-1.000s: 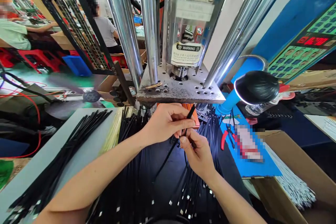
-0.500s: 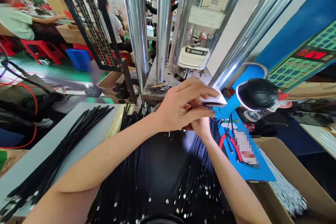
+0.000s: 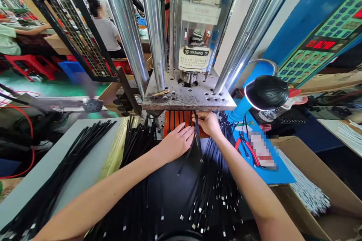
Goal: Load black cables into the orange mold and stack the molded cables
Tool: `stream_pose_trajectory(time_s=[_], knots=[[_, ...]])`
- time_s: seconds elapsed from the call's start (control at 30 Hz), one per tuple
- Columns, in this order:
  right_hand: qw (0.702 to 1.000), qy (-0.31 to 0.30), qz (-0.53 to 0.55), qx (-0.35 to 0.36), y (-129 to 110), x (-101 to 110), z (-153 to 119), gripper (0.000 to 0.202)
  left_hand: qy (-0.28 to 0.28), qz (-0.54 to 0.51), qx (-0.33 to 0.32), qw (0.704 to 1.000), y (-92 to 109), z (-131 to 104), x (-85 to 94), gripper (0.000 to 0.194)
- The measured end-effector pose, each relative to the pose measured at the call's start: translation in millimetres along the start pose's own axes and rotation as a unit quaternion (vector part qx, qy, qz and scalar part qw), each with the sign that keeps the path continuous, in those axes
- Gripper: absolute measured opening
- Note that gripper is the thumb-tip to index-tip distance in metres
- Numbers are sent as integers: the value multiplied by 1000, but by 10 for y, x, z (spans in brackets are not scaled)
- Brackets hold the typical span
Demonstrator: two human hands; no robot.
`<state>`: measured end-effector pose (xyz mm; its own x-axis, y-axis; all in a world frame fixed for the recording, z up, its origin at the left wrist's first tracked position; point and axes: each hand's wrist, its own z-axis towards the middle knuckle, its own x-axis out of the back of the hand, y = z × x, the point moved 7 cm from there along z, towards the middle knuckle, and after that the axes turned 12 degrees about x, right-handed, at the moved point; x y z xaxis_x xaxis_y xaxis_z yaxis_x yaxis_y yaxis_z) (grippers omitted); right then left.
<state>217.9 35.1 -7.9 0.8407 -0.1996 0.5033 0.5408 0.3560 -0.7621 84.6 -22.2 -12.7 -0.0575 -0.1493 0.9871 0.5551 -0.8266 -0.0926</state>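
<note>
Under the press plate lies an orange block with black cables set side by side in it. My left hand rests at the block's front edge, palm down, fingers stretched out over the cables. At the block's right end, my right hand pinches black cables between thumb and fingers, and their free ends hang toward me. Bundles of black cables with silver plugs lie either side: one to the right, another to the left.
Steel columns and a warning label stand above the plate. On the right are a lamp, red-handled pliers and a carton of white cables. More black cables lie on the left board. People sit behind.
Both hands have come down from in front of the press plate to the orange block and moved apart. The pale, dark-edged thing at my fingers no longer shows. The view has shifted right.
</note>
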Motion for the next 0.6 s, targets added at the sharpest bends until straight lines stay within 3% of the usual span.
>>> stream_pose_trajectory(time_s=[0.2,0.4,0.6], knots=[[999,-13,-37,-1,-30,26,-16,15,-44,-23,36,998,-10,37,-72,61],[997,-33,-63,-7,109,-54,126,15,-69,-82,87,990,-59,21,17,60],[971,39,-231,-41,208,19,442,22,-105,-119,153,975,-320,387,-12,64]])
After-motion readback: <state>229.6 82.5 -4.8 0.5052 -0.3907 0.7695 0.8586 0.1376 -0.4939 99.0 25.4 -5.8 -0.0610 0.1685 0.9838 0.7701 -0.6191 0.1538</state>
